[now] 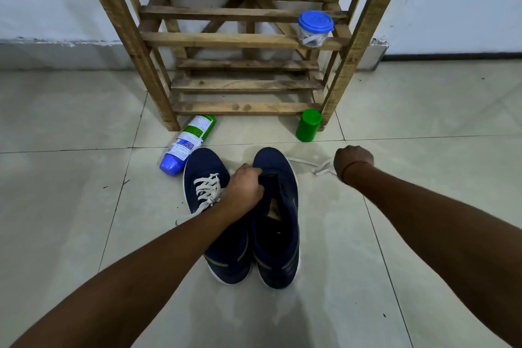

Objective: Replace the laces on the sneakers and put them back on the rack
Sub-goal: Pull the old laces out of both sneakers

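two bare forearms reach in from the bottom corners of the frame over a pale tiled floor point(84, 206). two navy sneakers stand side by side at lower centre, heels toward the camera and toes toward the rack, their sides touching. the laced sneaker point(202, 165), on the left, carries one white lace point(207, 186) criss-crossed up its front, with a loose end trailing onto the tiles. the unlaced sneaker point(278, 248), on the right, has bare eyelets and an open mouth, with a tan stripe low on its side and a white sole.

the left hand point(245, 189) lies across both sneakers, its fingers curled tight on the front of the unlaced sneaker's opening, and it hides the upper part of the laced one. right of centre, the right hand point(353, 159) hangs low over the floor with a thin red band at the wrist. its fingers are curled under round the end of one loose lace point(319, 168), which lies in a bunch on the tiles just beside the unlaced sneaker's toe. the fingertips themselves are hidden.

beyond the toes, one spray bottle point(187, 144) with a blue cap lies on its side, close against the laced sneaker. one green jar point(308, 125) stands upright against the right leg of the rack. the single wooden rack point(234, 39) fills the upper centre, its slats bare but for one clear tub point(315, 28) with a blue lid at the right end of a middle slat.
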